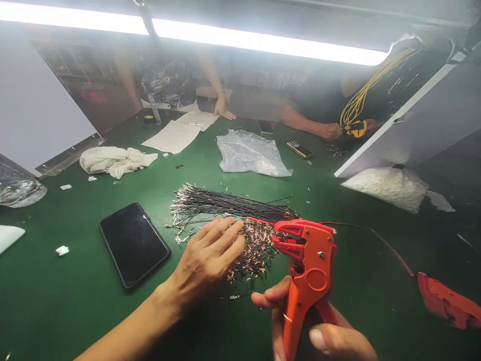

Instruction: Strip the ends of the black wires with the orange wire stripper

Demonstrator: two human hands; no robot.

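Phone lies left of wire pile.

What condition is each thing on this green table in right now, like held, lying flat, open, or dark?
Orange wire-stripping tool: upright, held in the right hand.
Bundle of thin black wires with bare copper ends: lying loose, left hand resting on it.
Black smartphone: lying flat, screen dark.
Clear plastic bag: crumpled, lying flat.
White cloth: bunched up.
Second orange tool: lying untouched.
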